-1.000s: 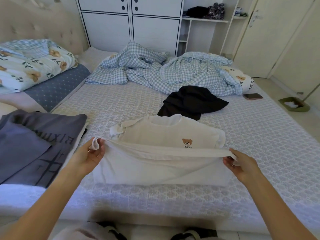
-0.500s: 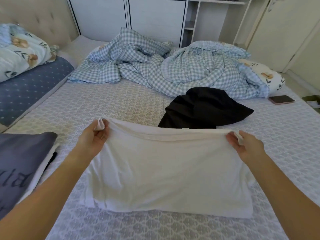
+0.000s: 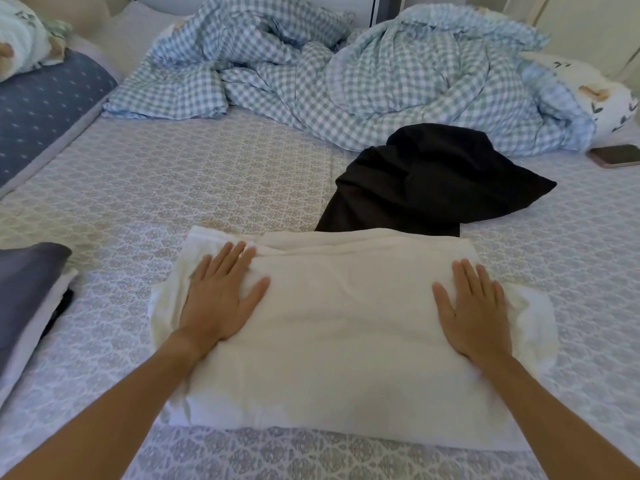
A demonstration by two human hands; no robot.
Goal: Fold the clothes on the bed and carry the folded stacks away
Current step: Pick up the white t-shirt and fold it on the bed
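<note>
white shirt (image 3: 343, 334): folded, cream, slightly rumpled | left hand (image 3: 221, 299), right hand (image 3: 474, 313): both hands flat, fingers straight, pressing it

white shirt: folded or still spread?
Folded: the white shirt lies doubled over, both hands flat on it.

A home bedroom is shown: a bed (image 3: 207, 174) with a patterned cover fills the view, a rumpled checked duvet (image 3: 346, 74) is heaped at 12 o'clock, and pillows (image 3: 41, 109) are seen at 10 o'clock.
</note>
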